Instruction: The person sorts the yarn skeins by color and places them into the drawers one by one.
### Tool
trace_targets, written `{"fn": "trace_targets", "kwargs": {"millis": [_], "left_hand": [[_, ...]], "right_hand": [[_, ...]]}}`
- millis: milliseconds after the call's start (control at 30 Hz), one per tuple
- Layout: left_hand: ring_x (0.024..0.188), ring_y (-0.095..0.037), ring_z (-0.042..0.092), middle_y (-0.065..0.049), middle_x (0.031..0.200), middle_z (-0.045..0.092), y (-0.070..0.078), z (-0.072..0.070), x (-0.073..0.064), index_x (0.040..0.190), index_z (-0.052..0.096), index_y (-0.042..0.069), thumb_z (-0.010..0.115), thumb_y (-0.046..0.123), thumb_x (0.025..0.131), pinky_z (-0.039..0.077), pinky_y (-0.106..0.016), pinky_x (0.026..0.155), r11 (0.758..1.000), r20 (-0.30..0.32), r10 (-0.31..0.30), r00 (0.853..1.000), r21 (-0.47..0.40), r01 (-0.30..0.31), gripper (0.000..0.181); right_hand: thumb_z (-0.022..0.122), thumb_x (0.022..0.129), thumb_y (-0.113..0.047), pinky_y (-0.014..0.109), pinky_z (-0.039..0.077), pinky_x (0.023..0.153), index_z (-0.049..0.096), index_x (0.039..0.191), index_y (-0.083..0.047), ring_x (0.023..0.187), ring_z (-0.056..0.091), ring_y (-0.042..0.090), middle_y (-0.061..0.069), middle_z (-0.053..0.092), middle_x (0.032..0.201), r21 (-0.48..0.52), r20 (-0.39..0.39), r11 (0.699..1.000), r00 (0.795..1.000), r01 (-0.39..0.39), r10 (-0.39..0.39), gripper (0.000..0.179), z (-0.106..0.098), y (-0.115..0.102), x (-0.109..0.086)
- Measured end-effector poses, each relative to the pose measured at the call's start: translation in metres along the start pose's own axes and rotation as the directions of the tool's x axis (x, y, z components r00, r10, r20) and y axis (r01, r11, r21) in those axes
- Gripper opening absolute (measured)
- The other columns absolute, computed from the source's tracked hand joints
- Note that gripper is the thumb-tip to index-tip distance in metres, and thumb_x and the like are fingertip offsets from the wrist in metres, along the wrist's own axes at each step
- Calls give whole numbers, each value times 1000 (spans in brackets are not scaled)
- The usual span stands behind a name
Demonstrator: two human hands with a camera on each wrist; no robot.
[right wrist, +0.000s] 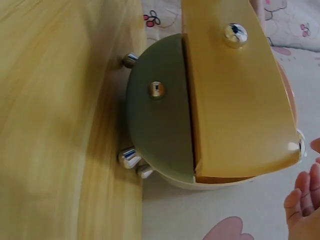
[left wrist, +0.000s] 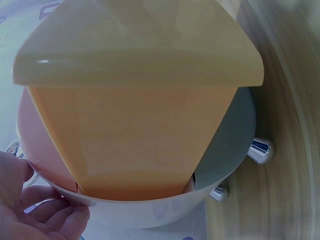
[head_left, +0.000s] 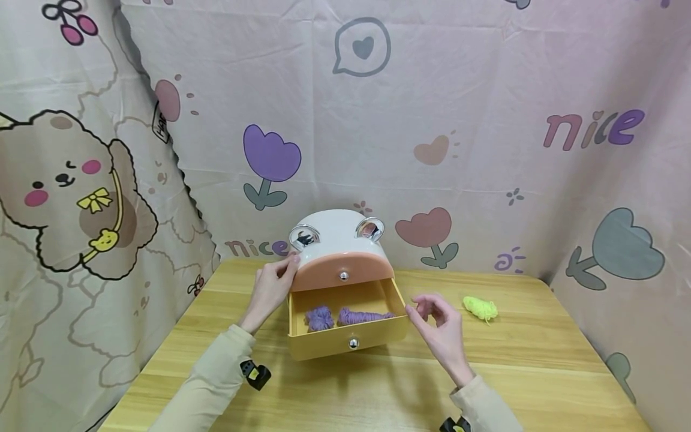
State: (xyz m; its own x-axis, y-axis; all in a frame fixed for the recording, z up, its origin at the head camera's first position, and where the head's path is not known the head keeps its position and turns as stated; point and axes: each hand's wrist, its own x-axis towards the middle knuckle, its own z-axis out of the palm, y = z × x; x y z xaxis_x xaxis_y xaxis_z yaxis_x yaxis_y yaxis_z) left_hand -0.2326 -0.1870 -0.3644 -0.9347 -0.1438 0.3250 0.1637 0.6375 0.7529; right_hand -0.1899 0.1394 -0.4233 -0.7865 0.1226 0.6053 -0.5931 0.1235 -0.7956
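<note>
A small rounded drawer cabinet with a white shell and silver ears stands on the table. Its yellow middle drawer is pulled out, with two purple yarn bundles inside. The pink top drawer and green bottom drawer are closed. My left hand holds the cabinet's left side, fingers curled against the shell, as the left wrist view also shows. Beside the yellow drawer's right front corner is my right hand, its fingers loosely bent and nothing held in them.
A bright yellow-green yarn bundle lies on the wooden table to the right of the cabinet. Printed cloth hangs behind the table and along both sides. Silver feet hold the cabinet up.
</note>
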Motion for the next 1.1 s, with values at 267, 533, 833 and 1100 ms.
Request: {"fn": "trace_targets", "kwargs": {"millis": [267, 533, 833, 1100], "left_hand": [[138, -39, 50, -11, 145, 57, -1, 0, 0, 136, 62, 9, 53, 39, 104, 38, -55, 116, 1000, 7, -6, 1000, -1, 6, 45], [137, -38, 51, -10, 145, 57, -1, 1, 0, 136, 62, 9, 53, 38, 104, 39, -55, 115, 1000, -1, 5, 1000, 3, -5, 44], [137, -38, 52, -9, 144, 58, 0, 0, 0, 135, 62, 10, 52, 38, 104, 39, -54, 115, 1000, 1, -3, 1000, 6, 3, 43], [138, -38, 50, -9, 144, 58, 0, 1, 1, 135, 62, 10, 52, 38, 104, 37, -54, 117, 1000, 2, -8, 1000, 1, 8, 43]], "right_hand": [[71, 79, 18, 20, 50, 44, 64, 76, 4, 45, 61, 7, 9, 67, 57, 65, 33, 991, 992, 116, -118, 16, 2, 2, -13], [68, 80, 21, 25, 55, 45, 65, 79, 10, 49, 68, 11, 27, 65, 61, 172, 155, 972, 969, 163, -190, 12, 12, 9, -24], [78, 79, 8, 22, 56, 50, 72, 82, 3, 52, 70, 12, 17, 73, 65, 51, 269, 989, 952, 140, -149, 8, 27, 7, -35], [83, 76, 3, 17, 54, 51, 73, 80, -4, 55, 68, -1, 10, 75, 65, -11, 308, 978, 931, 206, -193, 13, 42, 8, -42]]}}
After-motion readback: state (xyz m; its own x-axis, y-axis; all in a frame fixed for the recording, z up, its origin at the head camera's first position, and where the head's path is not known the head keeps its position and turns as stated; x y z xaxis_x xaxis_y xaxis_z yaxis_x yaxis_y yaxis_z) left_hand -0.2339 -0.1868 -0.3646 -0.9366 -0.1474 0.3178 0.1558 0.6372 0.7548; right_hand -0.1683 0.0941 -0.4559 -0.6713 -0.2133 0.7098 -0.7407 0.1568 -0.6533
